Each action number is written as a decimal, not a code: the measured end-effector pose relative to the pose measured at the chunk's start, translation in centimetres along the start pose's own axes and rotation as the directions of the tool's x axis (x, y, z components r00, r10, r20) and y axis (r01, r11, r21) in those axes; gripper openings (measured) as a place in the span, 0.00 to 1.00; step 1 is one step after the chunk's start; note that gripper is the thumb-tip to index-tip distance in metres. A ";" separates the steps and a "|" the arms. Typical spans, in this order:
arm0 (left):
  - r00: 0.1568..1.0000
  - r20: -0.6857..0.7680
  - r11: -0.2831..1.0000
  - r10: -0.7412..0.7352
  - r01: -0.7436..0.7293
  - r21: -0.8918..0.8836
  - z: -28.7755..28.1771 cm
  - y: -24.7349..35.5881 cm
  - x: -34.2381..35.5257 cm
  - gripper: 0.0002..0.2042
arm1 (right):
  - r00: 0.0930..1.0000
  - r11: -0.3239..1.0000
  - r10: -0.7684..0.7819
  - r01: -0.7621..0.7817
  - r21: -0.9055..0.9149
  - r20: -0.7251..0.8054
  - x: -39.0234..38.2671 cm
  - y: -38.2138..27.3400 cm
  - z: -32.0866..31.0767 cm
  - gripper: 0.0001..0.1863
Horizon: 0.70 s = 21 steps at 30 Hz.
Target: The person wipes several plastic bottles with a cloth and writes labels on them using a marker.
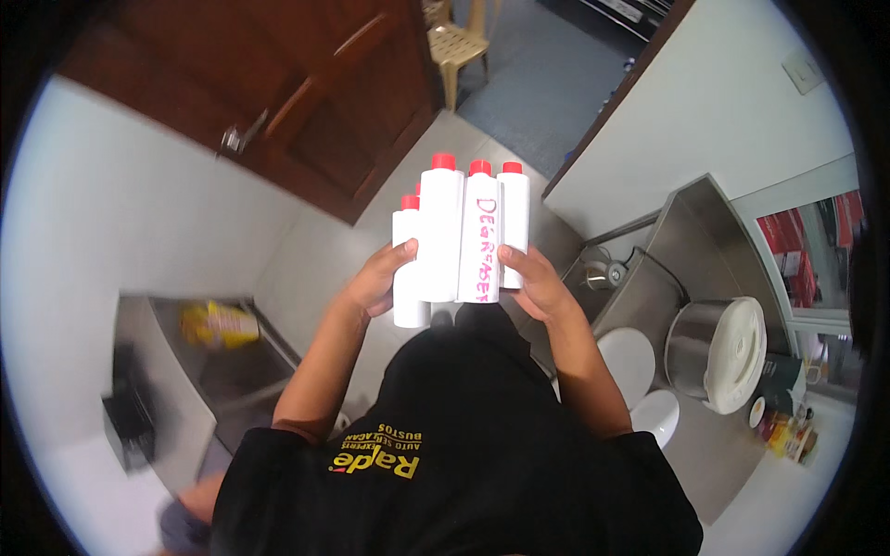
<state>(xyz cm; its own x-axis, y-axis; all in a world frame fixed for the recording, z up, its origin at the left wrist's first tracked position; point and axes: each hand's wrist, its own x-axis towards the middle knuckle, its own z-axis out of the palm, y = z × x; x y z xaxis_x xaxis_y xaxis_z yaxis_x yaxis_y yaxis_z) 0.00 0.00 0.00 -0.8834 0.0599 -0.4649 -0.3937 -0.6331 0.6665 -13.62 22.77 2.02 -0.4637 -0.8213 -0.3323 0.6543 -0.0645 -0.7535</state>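
Note:
Several white plastic bottles with red caps are held upright in a cluster before my body; one on the right bears pink handwriting. My left hand grips the cluster from the left, its thumb on the shorter front bottle. On the other side my right hand has its thumb across the lettered bottle, fingers behind the bunch.
A brown door, plastic chair and doorway are ahead. On the right, a steel counter holds a pot, plates and a kettle. Left is a steel sink with a yellow pack; another person's limb shows below it.

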 end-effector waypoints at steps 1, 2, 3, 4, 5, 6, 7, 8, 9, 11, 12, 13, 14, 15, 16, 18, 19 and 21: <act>1.000 -0.006 1.000 -0.008 0.008 -0.014 0.2 0.0 1.6 0.47 | 0.999 1.000 0.029 -0.030 -0.005 -0.033 0.1 -0.5 -0.9 0.44; 1.000 -0.019 0.999 -0.021 0.021 -0.032 0.2 0.1 3.1 0.46 | 0.996 0.998 0.066 -0.067 -0.002 -0.065 0.4 -0.8 -1.8 0.43; 1.000 0.015 1.000 0.003 -0.003 -0.005 -0.2 4.0 8.6 0.46 | 0.997 1.000 0.020 -0.022 -0.022 -0.069 4.8 -4.4 -4.1 0.43; 0.998 0.056 1.000 0.013 -0.012 -0.005 -0.3 7.8 14.0 0.45 | 0.998 0.999 -0.027 0.024 -0.042 -0.065 9.2 -7.9 -6.7 0.42; 0.996 0.090 1.000 0.017 -0.016 -0.010 -0.3 11.5 19.3 0.44 | 0.996 0.996 -0.065 0.061 -0.058 -0.060 13.4 -11.6 -9.0 0.42; 0.995 0.087 0.998 0.047 -0.050 0.027 -0.1 15.3 22.8 0.42 | 0.993 0.993 -0.105 0.103 -0.049 -0.053 16.9 -14.4 -10.3 0.41; 0.993 0.109 0.999 0.045 -0.048 0.025 0.1 16.6 26.6 0.42 | 0.991 0.992 -0.116 0.112 -0.060 -0.069 18.9 -16.3 -12.4 0.41; 0.992 0.125 1.000 0.021 -0.023 0.011 0.3 17.9 30.5 0.42 | 0.988 0.993 -0.111 0.106 -0.054 -0.111 21.1 -18.1 -14.8 0.41; 0.992 0.124 1.000 -0.017 0.018 -0.005 -0.1 18.8 33.8 0.42 | 0.984 0.996 -0.090 0.087 -0.029 -0.152 23.6 -19.0 -16.8 0.41; 0.992 0.120 0.999 -0.035 0.038 -0.027 -0.9 21.0 40.5 0.41 | 0.977 0.998 -0.064 0.062 -0.016 -0.204 28.4 -21.8 -20.8 0.41; 0.989 0.137 0.998 -0.051 0.056 -0.033 -0.9 23.4 42.6 0.41 | 0.988 0.999 -0.036 0.033 -0.019 -0.149 30.5 -24.4 -21.7 0.41; 0.986 0.154 0.997 -0.065 0.072 -0.040 -0.8 25.6 44.6 0.40 | 0.996 1.000 -0.009 0.007 -0.024 -0.093 32.7 -27.0 -22.5 0.41; 0.988 0.141 0.997 -0.070 0.075 -0.030 -0.6 27.9 46.4 0.40 | 0.993 0.999 0.015 -0.019 -0.034 -0.116 34.8 -29.2 -23.3 0.40; 0.989 0.134 0.997 -0.062 0.067 -0.030 -0.2 30.2 49.5 0.40 | 0.994 0.999 0.008 -0.012 -0.038 -0.109 37.3 -31.5 -25.0 0.40; 0.991 0.126 0.998 -0.054 0.058 -0.030 0.2 32.3 52.6 0.40 | 0.990 1.000 0.006 -0.008 -0.015 -0.138 39.7 -33.3 -26.6 0.40; 0.989 0.143 0.999 -0.029 0.034 -0.029 1.0 35.6 58.2 0.39 | 0.982 1.000 -0.024 0.025 0.003 -0.187 43.8 -36.6 -29.5 0.42; 0.986 0.163 0.999 -0.014 0.019 -0.033 1.6 37.0 60.9 0.38 | 0.981 0.999 -0.034 0.032 -0.010 -0.193 45.3 -38.9 -31.3 0.42; 0.986 0.165 1.000 -0.022 0.025 -0.015 2.4 39.8 66.7 0.38 | 0.978 0.999 0.000 -0.009 -0.042 -0.211 48.2 -42.9 -34.3 0.43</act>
<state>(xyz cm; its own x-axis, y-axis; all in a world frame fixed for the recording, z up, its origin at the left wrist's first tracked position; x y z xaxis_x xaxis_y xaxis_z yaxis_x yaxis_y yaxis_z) -75.15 -19.35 -3.07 -0.9041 0.2003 -0.3774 -0.4120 -0.6427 0.6459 -84.53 5.36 -1.16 -0.5794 -0.6833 -0.4443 0.6325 -0.0331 -0.7738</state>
